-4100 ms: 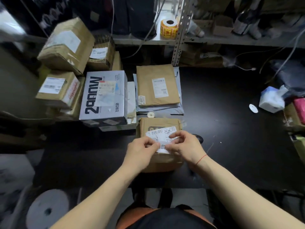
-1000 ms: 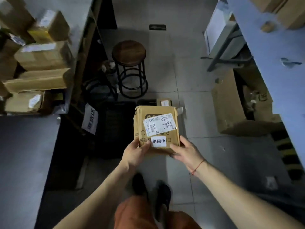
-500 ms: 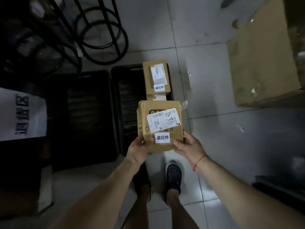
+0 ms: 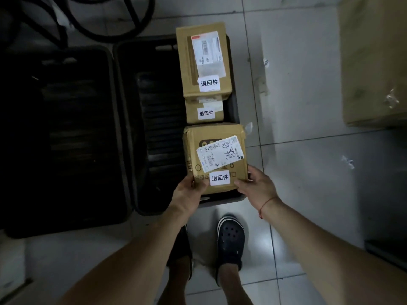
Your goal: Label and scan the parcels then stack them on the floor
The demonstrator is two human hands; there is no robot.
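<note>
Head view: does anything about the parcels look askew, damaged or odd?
The held parcel has its shipping label stuck on crooked, and loose tape juts from its far right corner. Nothing else stands out.

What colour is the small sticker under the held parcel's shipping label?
The sticker is white with black characters; the head view shows it best.

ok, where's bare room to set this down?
Free: left strip of the right crate, between its left wall and the stacked parcels; left crate looks bare, though dark; floor tile between right crate and big carton. Crowded: that crate's right side, those parcels at the far end, held parcel in left hand and right hand at the near end.
</note>
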